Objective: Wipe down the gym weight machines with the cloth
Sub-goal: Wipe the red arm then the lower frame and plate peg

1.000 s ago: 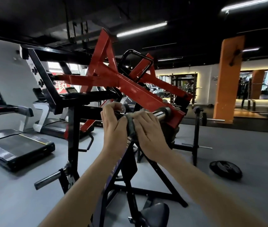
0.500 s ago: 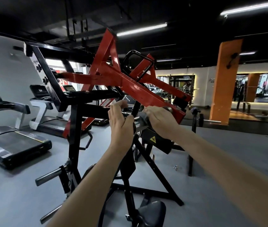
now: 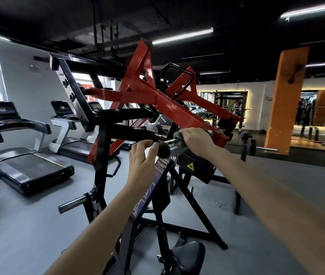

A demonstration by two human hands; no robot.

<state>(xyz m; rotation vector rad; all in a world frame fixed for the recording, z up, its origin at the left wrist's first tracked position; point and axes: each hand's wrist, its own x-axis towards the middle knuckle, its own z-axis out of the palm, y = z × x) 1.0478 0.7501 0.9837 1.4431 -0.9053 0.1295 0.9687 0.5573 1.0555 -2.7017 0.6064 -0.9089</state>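
A red and black plate-loaded weight machine point(image 3: 163, 102) fills the middle of the view. Its chrome weight horn point(image 3: 174, 146) points toward me and ends in a dark round cap point(image 3: 163, 150). My right hand point(image 3: 196, 139) grips a grey cloth point(image 3: 177, 134) wrapped round the horn, close to the red arm. My left hand point(image 3: 140, 163) hangs just left of the end cap with relaxed fingers and holds nothing; its thumb tip is next to the cap. Most of the cloth is hidden under my right hand.
Treadmills point(image 3: 28, 167) line the left wall. A lower chrome horn point(image 3: 74, 202) juts out at knee height, and the machine's black seat point(image 3: 187, 255) is just below me. An orange pillar point(image 3: 284, 100) and a barbell stand point(image 3: 247, 143) are at the right.
My right hand slid the cloth along the horn toward the red arm. My left hand came off the horn and cloth, leaving the dark end cap uncovered.
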